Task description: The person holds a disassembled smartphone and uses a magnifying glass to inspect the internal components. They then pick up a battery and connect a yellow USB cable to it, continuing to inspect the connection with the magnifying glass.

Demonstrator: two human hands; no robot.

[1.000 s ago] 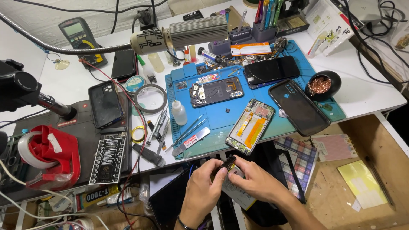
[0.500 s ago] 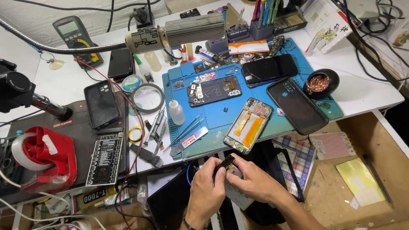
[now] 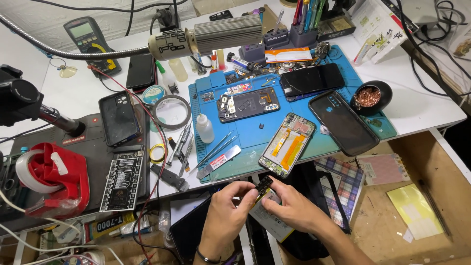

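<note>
The small black rectangular circuit board [image 3: 264, 185] sits just below the front edge of the white workbench [image 3: 431, 110], pinched between our two hands over a flat pale phone part with a yellow strip [image 3: 267, 218] that lies under our right palm. We judge the board light, thin and stiff, and fragile too: it is best taken by its bare edges, with no pressure on its face, and it looks small enough to slip from the fingertips. Our left hand [image 3: 228, 208] is nearly closed, thumb and forefinger drawn together on the board's left end, the other fingers curled in. Our right hand [image 3: 289, 208] is likewise closed to a pinch, its fingertips touching the board's right end while the rest of the hand rests on the pale part. Just above, on the blue silicone work mat [image 3: 245, 167], an opened phone frame with orange flex cables [image 3: 288, 145] lies tilted, near a dark phone back cover [image 3: 343, 122] and a pair of metal tweezers [image 3: 213, 152]. A red tape dispenser [image 3: 54, 179] stands well apart on the left.
</note>
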